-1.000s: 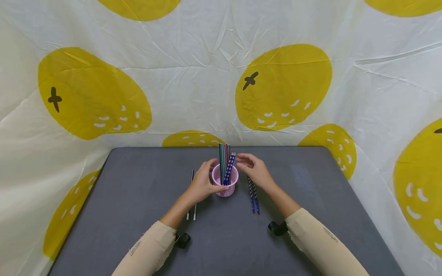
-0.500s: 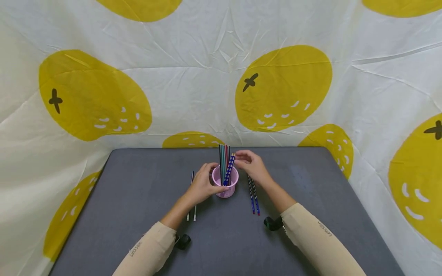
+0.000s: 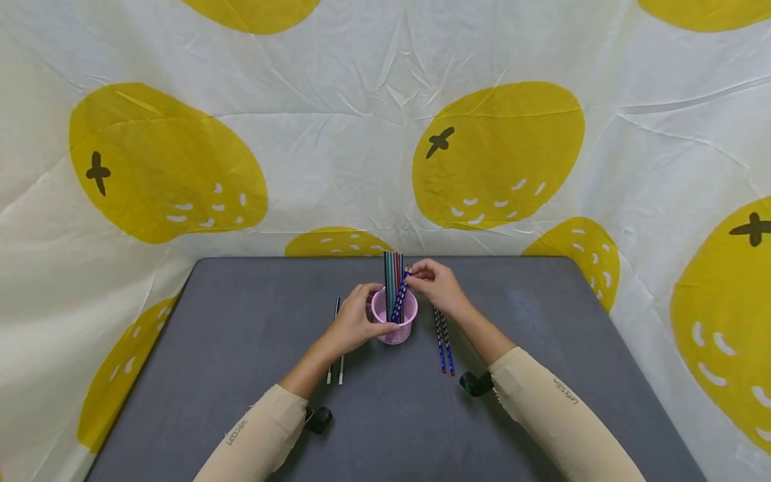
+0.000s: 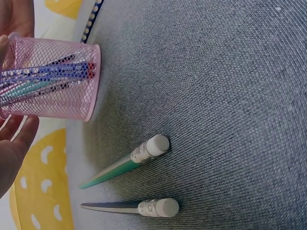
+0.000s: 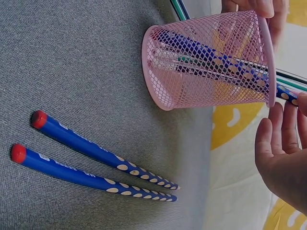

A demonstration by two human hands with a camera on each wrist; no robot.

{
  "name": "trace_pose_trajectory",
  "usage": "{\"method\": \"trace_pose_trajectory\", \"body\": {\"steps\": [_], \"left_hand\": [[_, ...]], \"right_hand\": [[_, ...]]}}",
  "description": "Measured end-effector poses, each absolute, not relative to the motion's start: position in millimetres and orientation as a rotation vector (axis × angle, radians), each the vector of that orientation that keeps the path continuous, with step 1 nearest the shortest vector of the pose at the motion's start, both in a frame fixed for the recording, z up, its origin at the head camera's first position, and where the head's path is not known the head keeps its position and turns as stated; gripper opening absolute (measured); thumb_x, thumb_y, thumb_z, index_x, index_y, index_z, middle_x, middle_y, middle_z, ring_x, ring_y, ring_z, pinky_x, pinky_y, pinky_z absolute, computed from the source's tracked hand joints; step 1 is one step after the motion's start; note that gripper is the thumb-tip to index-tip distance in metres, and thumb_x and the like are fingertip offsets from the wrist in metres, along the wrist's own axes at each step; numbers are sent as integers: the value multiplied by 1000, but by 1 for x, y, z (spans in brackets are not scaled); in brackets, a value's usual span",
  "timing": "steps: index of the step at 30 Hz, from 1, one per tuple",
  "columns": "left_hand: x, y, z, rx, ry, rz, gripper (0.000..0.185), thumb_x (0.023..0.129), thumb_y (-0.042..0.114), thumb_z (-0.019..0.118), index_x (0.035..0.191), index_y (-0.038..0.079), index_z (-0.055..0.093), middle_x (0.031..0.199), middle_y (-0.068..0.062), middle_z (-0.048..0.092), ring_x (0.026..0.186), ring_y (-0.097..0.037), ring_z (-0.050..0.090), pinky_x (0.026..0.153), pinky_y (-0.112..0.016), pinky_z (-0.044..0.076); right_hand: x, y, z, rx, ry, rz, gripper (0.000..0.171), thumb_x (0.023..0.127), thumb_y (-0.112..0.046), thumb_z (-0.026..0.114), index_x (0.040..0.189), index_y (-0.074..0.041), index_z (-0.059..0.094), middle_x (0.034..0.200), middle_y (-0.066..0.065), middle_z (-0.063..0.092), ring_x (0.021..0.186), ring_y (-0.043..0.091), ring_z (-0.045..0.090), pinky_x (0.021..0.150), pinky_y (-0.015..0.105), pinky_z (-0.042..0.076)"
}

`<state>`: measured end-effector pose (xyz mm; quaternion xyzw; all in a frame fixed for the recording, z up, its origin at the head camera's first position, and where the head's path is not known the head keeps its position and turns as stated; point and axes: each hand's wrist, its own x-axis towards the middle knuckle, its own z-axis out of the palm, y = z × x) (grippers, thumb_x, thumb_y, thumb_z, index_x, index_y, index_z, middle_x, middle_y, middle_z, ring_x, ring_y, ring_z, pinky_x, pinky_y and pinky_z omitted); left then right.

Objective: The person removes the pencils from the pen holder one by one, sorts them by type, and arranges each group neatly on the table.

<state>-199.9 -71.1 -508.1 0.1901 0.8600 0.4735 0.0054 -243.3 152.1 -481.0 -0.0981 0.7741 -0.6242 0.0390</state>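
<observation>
A pink mesh pencil cup (image 3: 394, 335) stands on the dark table, and my left hand (image 3: 355, 321) grips its rim, thumb in front and fingers round the far side. Green, black and reddish pencils (image 3: 390, 281) lean inside it. Blue pencils with pale dots (image 5: 216, 56) slant among them, red ends down. My right hand (image 3: 438, 288) pinches the upper end of a blue pencil (image 5: 285, 93) between thumb and finger, just above the rim. In the right wrist view its other fingers are spread behind the cup.
Two blue dotted pencils (image 5: 86, 148) with red ends lie right of the cup. A green pencil (image 4: 120, 165) and a black pencil (image 4: 122, 208), both with white erasers, lie to its left. Behind the table (image 3: 259, 321) hangs a white cloth (image 3: 337, 167) with yellow fruit shapes.
My right hand has moved slightly left, from beside the blue pencils to pinching one at its top. The left hand keeps its hold on the cup.
</observation>
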Motion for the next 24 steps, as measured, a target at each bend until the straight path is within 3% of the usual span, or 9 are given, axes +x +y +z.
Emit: {"method": "trace_pose_trajectory", "body": {"steps": [8,14,20,24], "left_hand": [[-205,-70,-507,607,2692,1465,88,72,30,97,142,1,51,127,-21,60,116,-37,62,97,-44,58],[-204,-70,-505,598,2684,1466,88,73,34,96,142,1,51,128,-20,60,116,-37,62,98,-46,58],[-201,-71,-506,582,2690,1449,88,73,33,96,141,1,52,129,-21,60,115,-35,61,98,-46,58],[-199,-72,-506,570,2688,1445,87,73,34,96,142,2,52,129,-19,60,114,-33,62,98,-45,58]], "right_hand": [[-239,153,-465,-325,2385,-1927,23,98,-3,68,114,12,61,108,27,68,80,6,66,78,28,63],[-238,155,-437,-372,2338,-1979,24,99,-1,66,116,14,58,102,19,66,83,10,69,82,35,65],[-236,162,-404,-407,2305,-2003,25,100,-3,65,120,9,55,100,5,62,85,7,69,79,28,65],[-233,171,-379,-476,2313,-2056,25,100,-4,66,120,7,55,98,3,61,85,10,69,79,30,65]]}}
